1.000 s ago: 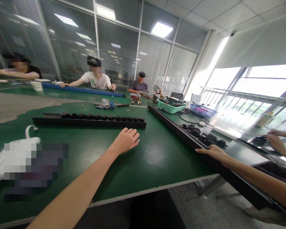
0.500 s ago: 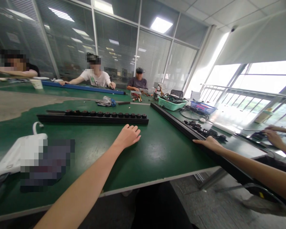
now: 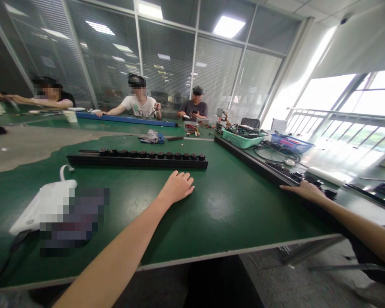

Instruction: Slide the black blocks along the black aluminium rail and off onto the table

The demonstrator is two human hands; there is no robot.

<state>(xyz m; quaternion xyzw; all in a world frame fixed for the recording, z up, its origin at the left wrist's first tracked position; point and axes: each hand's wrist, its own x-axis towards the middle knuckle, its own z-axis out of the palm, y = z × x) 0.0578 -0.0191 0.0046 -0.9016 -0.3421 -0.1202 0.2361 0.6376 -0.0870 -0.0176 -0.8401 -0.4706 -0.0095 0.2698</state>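
The right rail is gripped on the table by the right hand; beside it dark parts are loosely clustered, while an even row is already set along the left rail. The left hand is curled; whether its fingers are empty cannot be told.

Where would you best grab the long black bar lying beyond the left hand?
Probably both ends of the long black bar, one hand each, coming from the near side: it lies crosswise and would likely tip if held at one end. Its near face is plain; small black parts show above it.
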